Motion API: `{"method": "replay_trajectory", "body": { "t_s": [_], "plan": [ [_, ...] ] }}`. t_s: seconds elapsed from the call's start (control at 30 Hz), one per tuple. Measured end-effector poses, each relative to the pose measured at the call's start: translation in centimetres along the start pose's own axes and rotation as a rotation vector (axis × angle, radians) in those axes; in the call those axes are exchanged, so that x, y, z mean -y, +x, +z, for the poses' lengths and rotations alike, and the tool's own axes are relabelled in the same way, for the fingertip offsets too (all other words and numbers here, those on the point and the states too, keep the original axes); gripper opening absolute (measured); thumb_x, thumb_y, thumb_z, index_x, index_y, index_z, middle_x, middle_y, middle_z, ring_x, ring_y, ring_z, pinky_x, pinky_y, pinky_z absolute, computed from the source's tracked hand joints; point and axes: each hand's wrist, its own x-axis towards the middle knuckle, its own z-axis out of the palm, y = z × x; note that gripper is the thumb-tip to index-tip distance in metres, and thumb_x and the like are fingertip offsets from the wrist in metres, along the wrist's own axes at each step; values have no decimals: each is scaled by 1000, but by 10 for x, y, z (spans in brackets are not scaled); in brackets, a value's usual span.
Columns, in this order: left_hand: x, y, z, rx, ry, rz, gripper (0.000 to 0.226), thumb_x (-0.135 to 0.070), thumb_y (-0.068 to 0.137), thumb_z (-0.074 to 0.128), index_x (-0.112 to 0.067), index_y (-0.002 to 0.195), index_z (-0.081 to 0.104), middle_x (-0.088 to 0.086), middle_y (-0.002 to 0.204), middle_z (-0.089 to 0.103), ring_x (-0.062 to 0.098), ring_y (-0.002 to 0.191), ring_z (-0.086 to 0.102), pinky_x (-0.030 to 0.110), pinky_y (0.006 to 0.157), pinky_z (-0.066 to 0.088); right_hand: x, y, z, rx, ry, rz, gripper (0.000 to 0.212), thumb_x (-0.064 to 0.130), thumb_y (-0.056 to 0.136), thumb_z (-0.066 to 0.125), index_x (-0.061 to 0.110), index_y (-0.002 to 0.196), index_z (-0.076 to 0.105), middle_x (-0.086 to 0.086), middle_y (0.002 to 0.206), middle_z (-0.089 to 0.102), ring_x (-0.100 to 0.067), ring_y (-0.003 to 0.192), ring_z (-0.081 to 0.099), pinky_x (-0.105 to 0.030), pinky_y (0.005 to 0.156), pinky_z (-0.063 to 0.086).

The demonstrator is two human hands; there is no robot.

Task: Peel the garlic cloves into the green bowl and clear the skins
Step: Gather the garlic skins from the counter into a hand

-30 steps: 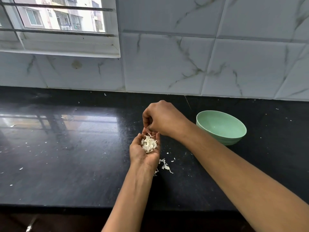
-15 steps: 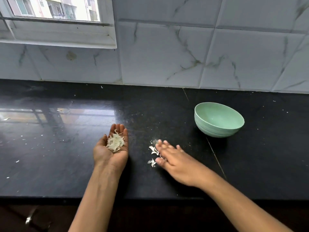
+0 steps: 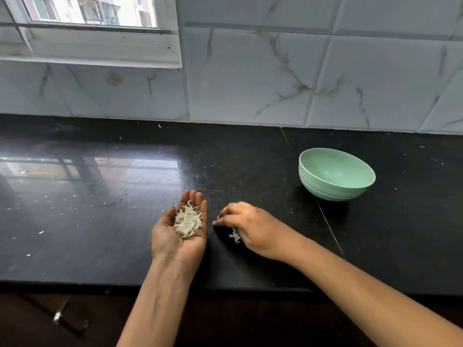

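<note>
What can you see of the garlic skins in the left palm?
The garlic skins form a small loose heap of thin, papery, off-white flakes and curled strips. They rest in the upturned palm of the left hand, over the black counter; its fingers lie straight, not closed over them.

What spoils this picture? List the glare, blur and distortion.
Head view: window glare washes the left of the countertop; the right hand is motion-blurred at its fingertips, while the left hand and its garlic skins are sharp; the wide-angle lens bows the lines of the wall tiles.
</note>
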Motion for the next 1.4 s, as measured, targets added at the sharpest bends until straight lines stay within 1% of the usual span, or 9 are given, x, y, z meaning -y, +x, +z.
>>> {"method": "replay_trajectory", "body": {
  "t_s": [0.13,0.27,0.47,0.73,0.87,0.97,1.07,1.23,1.4],
  "plan": [
    [3,1,1,5,-2,-14,39,-15,99,29,0,95,65,13,81,73,24,66,72,40,70,57,6,-29,0,-40,21,-61,24,26,89,56,12,105,68,-4,108,62,-18,100,56,-21,89,41],
    [9,0,2,3,2,-36,39,-14,98,29,0,94,65,13,80,72,24,64,72,42,68,55,-5,-30,-8,-73,-20,-53,12,17,87,60,12,93,68,-1,97,65,-19,91,60,-31,82,47],
    [12,-1,2,10,4,-68,38,-15,98,30,0,95,65,13,80,72,24,66,72,41,69,55,-26,-37,-42,237,19,-42,28,14,93,58,20,119,65,4,128,57,-6,118,46,-8,99,27],
    [18,3,3,24,42,-83,37,-16,98,31,0,96,64,14,78,72,24,66,72,40,68,56,-4,-30,-6,-187,-84,90,15,8,76,61,15,82,73,-1,84,70,-20,80,66,-31,73,52],
    [23,4,5,-11,74,-92,36,-17,98,32,-1,96,64,14,85,70,24,84,66,38,87,51,-11,-5,-35,-214,562,527,15,-4,79,69,10,81,73,-4,74,71,-12,71,63,-23,76,53],
    [28,3,9,-11,110,-121,36,-18,98,32,-1,97,63,14,94,67,25,91,63,37,85,48,-4,11,-66,-244,916,500,16,-13,79,64,2,82,69,-1,70,68,-5,65,63,-18,71,55],
    [34,5,13,7,111,-159,36,-19,99,32,-1,95,63,16,95,68,27,92,63,40,86,50,19,28,-82,-102,703,394,13,-6,81,66,4,88,71,-6,80,71,-10,72,66,-23,76,56],
    [42,8,16,31,105,-197,37,-18,99,32,0,90,63,17,76,72,29,63,71,43,62,55,33,51,-88,48,196,373,21,6,88,60,21,92,74,1,90,73,-13,79,69,-29,78,57],
    [41,11,18,36,96,-183,36,-17,100,31,0,90,61,17,76,72,28,79,67,45,65,53,40,56,-95,125,62,393,31,-3,84,57,21,90,74,3,88,72,-13,75,70,-36,76,59]
  ]
}}
